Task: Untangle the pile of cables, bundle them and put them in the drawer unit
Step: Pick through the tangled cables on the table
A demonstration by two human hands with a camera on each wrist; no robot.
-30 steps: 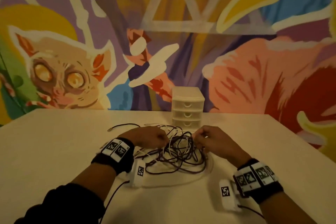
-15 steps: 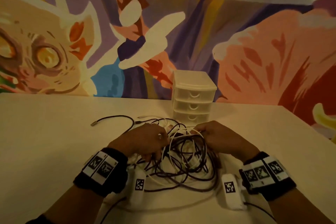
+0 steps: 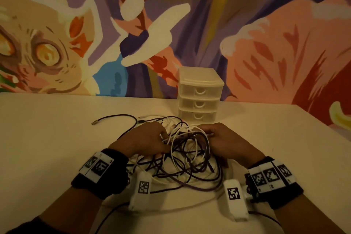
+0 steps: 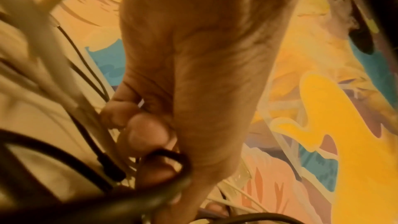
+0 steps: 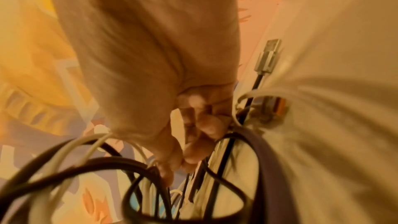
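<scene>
A tangled pile of dark and white cables [image 3: 187, 159] lies on the pale table [image 3: 57, 148] in front of me. My left hand [image 3: 147, 139] grips strands at the pile's left side; its curled fingers [image 4: 146, 134] hook a dark cable [image 4: 170, 161]. My right hand [image 3: 221, 138] holds strands on the right, with its fingertips [image 5: 193, 157] pinching thin cables [image 5: 187, 181]. A white three-drawer unit [image 3: 199, 95] stands just behind the pile, all drawers closed. One dark cable end with a metal plug [image 3: 94, 123] trails off to the left.
A painted mural wall [image 3: 171, 34] rises right behind the table. The table's right edge [image 3: 332, 129] runs diagonally near my right arm. A USB plug [image 5: 268, 55] lies flat on the table beside my right hand.
The head view has tilted down and closer. Both hands have pushed deeper into the pile and lifted loops of white and dark cable between them.
</scene>
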